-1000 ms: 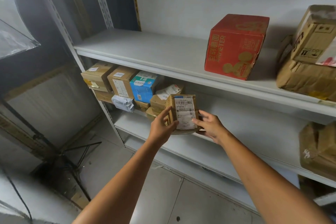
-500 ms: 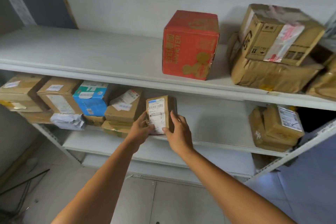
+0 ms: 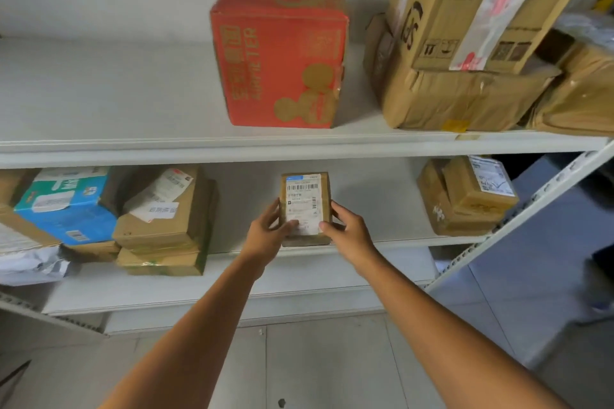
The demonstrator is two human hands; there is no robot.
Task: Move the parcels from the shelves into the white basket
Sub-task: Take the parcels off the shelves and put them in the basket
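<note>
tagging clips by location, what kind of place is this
Likely a parcel storeroom or pickup depot: white metal shelving, taped brown cardboard boxes stacked on it, and a small brown cardboard parcel with a barcoded label.

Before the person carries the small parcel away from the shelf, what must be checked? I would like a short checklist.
1. Left hand grips the small parcel: ok.
2. Right hand grips its other side: ok.
3. Parcel apart from the brown stack on its left: ok.
4. Parcel lifted off the lower shelf: cannot tell.
5. White basket in sight: not ok, out of view.
</note>
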